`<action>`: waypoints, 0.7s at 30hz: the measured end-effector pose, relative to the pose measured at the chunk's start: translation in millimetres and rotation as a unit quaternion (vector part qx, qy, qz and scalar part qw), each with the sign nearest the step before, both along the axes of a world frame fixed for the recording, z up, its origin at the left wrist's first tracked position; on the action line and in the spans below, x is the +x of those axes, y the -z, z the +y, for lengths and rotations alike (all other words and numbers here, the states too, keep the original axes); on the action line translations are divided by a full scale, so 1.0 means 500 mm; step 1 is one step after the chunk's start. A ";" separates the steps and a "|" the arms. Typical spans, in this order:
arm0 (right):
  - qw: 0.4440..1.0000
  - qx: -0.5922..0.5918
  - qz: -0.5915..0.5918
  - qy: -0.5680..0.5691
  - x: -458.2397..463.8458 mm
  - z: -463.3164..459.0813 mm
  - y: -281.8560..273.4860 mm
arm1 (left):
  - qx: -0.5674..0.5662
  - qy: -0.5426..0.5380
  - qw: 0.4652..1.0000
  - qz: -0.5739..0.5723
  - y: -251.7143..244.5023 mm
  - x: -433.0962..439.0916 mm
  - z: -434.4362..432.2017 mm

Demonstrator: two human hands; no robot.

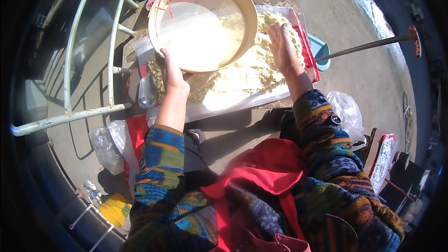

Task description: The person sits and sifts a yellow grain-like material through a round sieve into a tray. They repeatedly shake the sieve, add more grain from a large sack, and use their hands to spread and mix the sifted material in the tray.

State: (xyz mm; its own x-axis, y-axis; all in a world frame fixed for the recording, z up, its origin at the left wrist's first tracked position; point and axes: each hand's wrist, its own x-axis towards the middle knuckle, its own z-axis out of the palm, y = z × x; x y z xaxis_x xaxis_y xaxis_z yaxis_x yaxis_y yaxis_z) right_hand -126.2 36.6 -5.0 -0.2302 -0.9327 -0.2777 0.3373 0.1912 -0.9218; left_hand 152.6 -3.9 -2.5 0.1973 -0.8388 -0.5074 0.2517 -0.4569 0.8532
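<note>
A round sieve with a pale rim (249, 17) and fine mesh is over a spread of pale yellow, crumbly, flour-like material (241, 77). My left hand (173, 73) grips the sieve's lower left rim, thumb up on its outside. My right hand (282, 47) is to the right of the sieve, fingers extended over the crumbly material; it holds nothing that I can see. The material lies on a white plastic sheet or opened sack with red edges (308, 52). Glare washes out much of the mesh and the middle of the material.
A clear plastic scoop (147, 91) lies at the sheet's left edge. A metal frame of pale tubes (71, 112) stands to the left. At the right are a blue dustpan-like scoop (322, 50) with a long handle (367, 46) and a clear plastic bag (346, 113). A yellow bag (114, 210) lies lower left.
</note>
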 end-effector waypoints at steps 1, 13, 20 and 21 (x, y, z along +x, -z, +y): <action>1.000 0.007 0.013 0.027 -0.015 0.001 -0.015 | 0.009 -0.021 1.000 0.021 -0.027 0.001 0.001; 0.994 0.059 0.018 0.087 -0.045 0.007 0.015 | 0.002 -0.073 0.993 0.095 -0.013 0.039 -0.034; 0.931 0.043 0.300 -0.205 0.056 0.020 0.094 | -0.024 -0.135 0.969 0.204 -0.053 0.070 -0.037; 0.887 0.003 0.380 -0.262 0.067 0.020 0.129 | -0.032 -0.153 0.964 0.215 -0.063 0.068 -0.042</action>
State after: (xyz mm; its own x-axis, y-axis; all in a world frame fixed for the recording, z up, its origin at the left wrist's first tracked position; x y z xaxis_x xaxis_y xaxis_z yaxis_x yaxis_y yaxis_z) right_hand -92.9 46.8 -69.4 0.1120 -0.9657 -0.2342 -0.5175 0.1446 -0.8434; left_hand 186.6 -24.7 28.9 0.2225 -0.8076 -0.5461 0.7035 -0.2548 0.6635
